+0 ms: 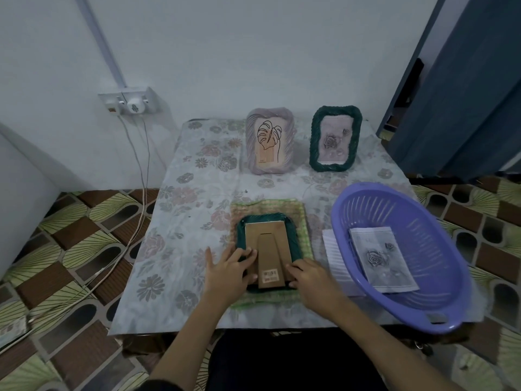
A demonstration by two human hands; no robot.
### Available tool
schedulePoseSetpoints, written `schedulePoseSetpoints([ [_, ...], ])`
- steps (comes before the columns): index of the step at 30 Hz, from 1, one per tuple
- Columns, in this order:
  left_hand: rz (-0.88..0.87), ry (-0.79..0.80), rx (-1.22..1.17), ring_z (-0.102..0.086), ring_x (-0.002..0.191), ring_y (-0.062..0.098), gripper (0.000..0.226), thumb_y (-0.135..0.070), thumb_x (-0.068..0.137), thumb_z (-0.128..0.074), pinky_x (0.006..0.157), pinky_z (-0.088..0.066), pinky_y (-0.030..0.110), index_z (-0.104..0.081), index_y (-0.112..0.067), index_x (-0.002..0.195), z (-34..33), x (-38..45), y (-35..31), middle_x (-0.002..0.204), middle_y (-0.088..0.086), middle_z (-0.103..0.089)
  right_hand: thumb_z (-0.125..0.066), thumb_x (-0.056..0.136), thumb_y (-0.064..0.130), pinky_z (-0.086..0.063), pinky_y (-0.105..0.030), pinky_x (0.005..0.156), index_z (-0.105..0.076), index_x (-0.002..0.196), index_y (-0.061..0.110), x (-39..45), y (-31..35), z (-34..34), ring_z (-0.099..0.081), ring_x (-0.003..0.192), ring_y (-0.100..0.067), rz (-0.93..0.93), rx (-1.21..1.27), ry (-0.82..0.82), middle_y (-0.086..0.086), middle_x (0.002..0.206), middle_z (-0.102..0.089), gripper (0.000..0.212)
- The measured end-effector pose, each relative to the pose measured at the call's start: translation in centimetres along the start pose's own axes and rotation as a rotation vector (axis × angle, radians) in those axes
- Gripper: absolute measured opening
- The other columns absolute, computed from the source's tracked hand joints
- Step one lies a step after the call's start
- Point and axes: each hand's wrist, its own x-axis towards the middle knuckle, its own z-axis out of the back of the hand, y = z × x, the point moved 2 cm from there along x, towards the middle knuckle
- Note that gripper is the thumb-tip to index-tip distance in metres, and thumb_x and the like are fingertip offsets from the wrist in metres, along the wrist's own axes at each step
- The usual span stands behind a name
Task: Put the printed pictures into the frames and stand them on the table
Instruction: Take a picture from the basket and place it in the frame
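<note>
Head view: two hands work the back of a green frame (pixel 269 249) lying face down on a small green mat (pixel 267 207) near the front edge of the surface (pixel 180 221). The left hand (pixel 225 273) lies with fingers spread and fairly straight, fingertips pressing the cardboard backing at its left edge; the right hand (pixel 310 277) rests at the lower right corner, its fingers curled against the backing beside the fold-out stand (pixel 270 261), though whether they pinch anything cannot be told. The frame looks light and rigid, its twisted rim giving a sure, ridged hold, so it is probably best lifted by the two long sides. The backing and stand are thin board that would likely bend or tear at the hinge if pulled hard, and any glass in front, unseen here, would call for gentle setting down. To the right, a purple basket (pixel 394 198) holds a loose rose print (pixel 380 258), a thin sheet that would crease easily and is best taken by its edges; white paper (pixel 332 249) lies under the basket's rim. At the back, a lilac frame (pixel 270 141) with a leaf drawing and a second green frame (pixel 335 138) with a rose picture stand upright, side by side and apart.
</note>
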Motion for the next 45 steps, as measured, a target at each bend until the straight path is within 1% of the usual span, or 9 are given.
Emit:
schedulePoseSetpoints([
  [3, -0.002, 0.01, -0.014, -0.002, 0.146, 0.014, 0.056, -0.05, 0.098, -0.031, 0.11, 0.002, 0.064, -0.012, -0.038, 0.149, -0.1, -0.1, 0.1, 0.153, -0.015, -0.02, -0.093, 0.045, 0.025, -0.051, -0.019, 0.056, -0.074, 0.084, 0.011, -0.2, 0.0, 0.1, -0.063, 0.064, -0.013, -0.02, 0.022, -0.04, 0.005, 0.073, -0.065, 0.046],
  [14, -0.018, 0.04, -0.059, 0.003, 0.147, 0.014, 0.057, -0.055, 0.097, -0.025, 0.108, 0.008, 0.065, -0.009, -0.039, 0.149, -0.4, 0.1, 0.3, 0.155, -0.018, -0.015, -0.09, 0.046, 0.011, -0.047, -0.019, 0.059, -0.073, 0.086, 0.015, -0.7, 1.4, -0.5, -0.061, 0.064, -0.014, -0.141, 0.068, -0.143, 0.005, 0.073, -0.063, 0.044],
  [18, -0.016, -0.01, -0.114, 0.004, 0.147, 0.016, 0.106, -0.081, 0.057, 0.028, 0.108, 0.009, 0.065, -0.007, -0.041, 0.148, -1.5, 0.1, 0.4, 0.156, -0.02, -0.011, -0.088, 0.052, 0.01, -0.051, -0.02, 0.059, -0.073, 0.087, 0.009, -0.8, 1.1, -0.1, -0.063, 0.068, -0.015, -0.159, 0.195, -0.163, 0.002, 0.077, -0.064, 0.038],
  [21, -0.002, -0.043, -0.114, 0.004, 0.147, 0.017, 0.117, -0.075, 0.044, 0.044, 0.108, 0.007, 0.066, -0.001, -0.043, 0.147, -2.2, 0.0, 0.7, 0.156, -0.023, -0.006, -0.073, 0.077, 0.015, -0.05, -0.031, 0.085, -0.068, 0.106, 0.004, -0.6, 0.1, 0.9, -0.061, 0.094, -0.023, -0.178, 0.294, -0.078, -0.006, 0.101, -0.065, 0.032],
  [31, 0.005, 0.018, -0.129, 0.012, 0.146, 0.017, 0.109, -0.088, 0.041, 0.03, 0.105, 0.004, 0.07, 0.015, -0.049, 0.141, -2.3, 0.5, 0.9, 0.154, -0.027, 0.002, -0.064, 0.086, 0.019, -0.042, -0.032, 0.094, -0.064, 0.116, 0.004, 0.4, -1.1, 1.1, -0.055, 0.106, -0.025, -0.198, 0.265, 0.078, -0.008, 0.113, -0.062, 0.034],
  [34, 0.043, 0.048, -0.102, 0.014, 0.146, 0.017, 0.078, -0.078, 0.073, 0.003, 0.104, 0.005, 0.071, 0.011, -0.047, 0.144, -2.1, 0.4, 0.5, 0.155, -0.026, 0.003, -0.066, 0.078, 0.007, -0.051, -0.039, 0.08, -0.068, 0.089, 0.003, 0.0, -0.1, 0.7, -0.062, 0.084, -0.032, -0.156, 0.178, -0.001, -0.011, 0.092, -0.067, 0.012],
  [37, 0.054, 0.069, -0.126, 0.014, 0.145, 0.017, 0.062, -0.06, 0.095, -0.023, 0.104, 0.005, 0.071, 0.008, -0.045, 0.146, -1.6, 0.4, 0.1, 0.155, -0.025, 0.004, -0.074, 0.063, 0.004, -0.055, -0.036, 0.062, -0.064, 0.072, 0.009, -0.5, 0.5, 0.2, -0.064, 0.067, -0.028, -0.143, 0.206, -0.076, -0.007, 0.076, -0.067, 0.014],
  [41, 0.041, 0.156, -0.222, 0.016, 0.145, 0.017, 0.061, -0.056, 0.097, -0.025, 0.102, 0.01, 0.071, 0.009, -0.045, 0.146, -1.5, 0.8, 0.7, 0.154, -0.026, 0.008, -0.062, 0.084, 0.009, -0.047, -0.035, 0.083, -0.063, 0.085, 0.002, -0.7, 0.2, 0.8, -0.06, 0.095, -0.029, -0.214, 0.284, -0.065, -0.011, 0.104, -0.066, 0.007],
  [45, 0.049, 0.142, -0.211, 0.018, 0.144, 0.016, 0.058, -0.052, 0.098, -0.023, 0.101, 0.013, 0.071, 0.01, -0.046, 0.145, -1.5, 0.6, 0.7, 0.154, -0.027, 0.01, -0.064, 0.083, 0.012, -0.046, -0.03, 0.09, -0.067, 0.085, 0.002, -0.3, -0.6, 1.5, -0.06, 0.105, -0.023, -0.227, 0.347, -0.015, -0.005, 0.117, -0.065, 0.011],
])
